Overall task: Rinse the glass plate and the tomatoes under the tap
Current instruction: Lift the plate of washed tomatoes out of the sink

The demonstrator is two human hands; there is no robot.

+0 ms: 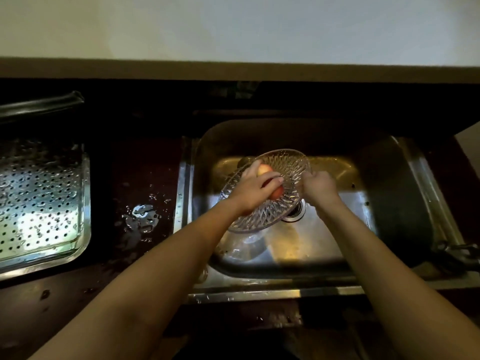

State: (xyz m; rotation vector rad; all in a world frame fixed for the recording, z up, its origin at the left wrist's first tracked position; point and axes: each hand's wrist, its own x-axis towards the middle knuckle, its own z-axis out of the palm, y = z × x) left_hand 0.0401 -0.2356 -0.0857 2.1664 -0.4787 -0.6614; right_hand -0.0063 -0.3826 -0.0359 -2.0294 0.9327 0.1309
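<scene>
A cut-glass plate (283, 203) is held tilted over the steel sink (324, 245). My right hand (318, 187) grips the plate's right rim. My left hand (255, 189) lies across the plate, closed on reddish-orange tomatoes (263, 169); one shows above my fingers and another (275, 194) peeks out below them. No tap or running water can be made out in this dim view.
The sink drain (296, 213) sits just under the plate's right edge. A perforated metal tray (39, 203) lies at the left. Water puddles (141, 216) spot the dark counter between tray and sink. A dark handle (457, 253) juts over the sink's right rim.
</scene>
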